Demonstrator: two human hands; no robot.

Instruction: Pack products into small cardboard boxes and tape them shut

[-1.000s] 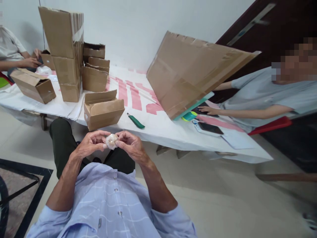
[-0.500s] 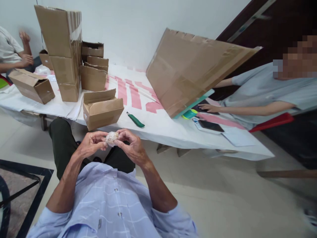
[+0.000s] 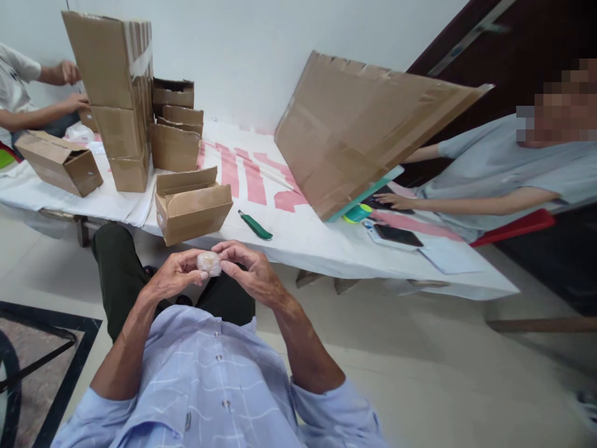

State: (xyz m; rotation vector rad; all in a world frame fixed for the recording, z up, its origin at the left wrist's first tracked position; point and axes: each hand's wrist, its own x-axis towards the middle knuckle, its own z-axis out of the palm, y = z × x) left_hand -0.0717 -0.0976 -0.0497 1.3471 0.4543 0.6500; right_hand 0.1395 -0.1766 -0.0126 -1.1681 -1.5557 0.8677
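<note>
Between my hands, over my lap, is a small whitish, translucent bundle [image 3: 209,264] that looks wrapped in clear plastic; its contents cannot be made out. My left hand [image 3: 175,272] pinches it from the left, with thumb and fingers closed on its edge. From the other side my right hand [image 3: 247,267] grips its right edge between thumb and fingertips. Just beyond, on the table edge, stands a small cardboard box [image 3: 196,214] with its flaps up. A green utility knife [image 3: 255,225] lies to the right of that box.
Tall stacked cartons [image 3: 109,68] rise at the left of the white-covered table [image 3: 289,239], near another carton [image 3: 60,162]. A large cardboard sheet [image 3: 354,130] leans at the right, by a phone [image 3: 398,236] and tape roll [image 3: 357,214]. Co-workers sit at both ends.
The bundle has turned slightly in my fingers and looks more compact. My right fingers have shifted along its edge. The left co-worker's hands have moved right, down to a box.
</note>
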